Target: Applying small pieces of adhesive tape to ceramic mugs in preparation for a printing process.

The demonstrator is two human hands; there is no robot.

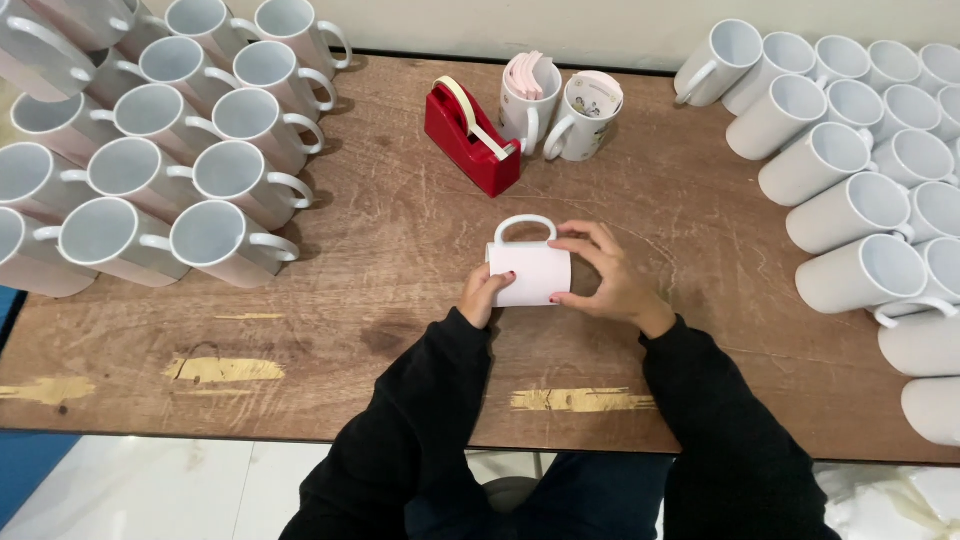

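A white mug lies on its side in the middle of the brown wooden table, its handle pointing away from me. My left hand grips the mug's left end, thumb on top. My right hand wraps over its right end, with fingers spread across the top and the thumb below. Both sleeves are black.
A red tape dispenser stands behind the mug. Next to it are two upright mugs holding pink sheets. Several white mugs are stacked on their sides at the left, and several more mugs at the right.
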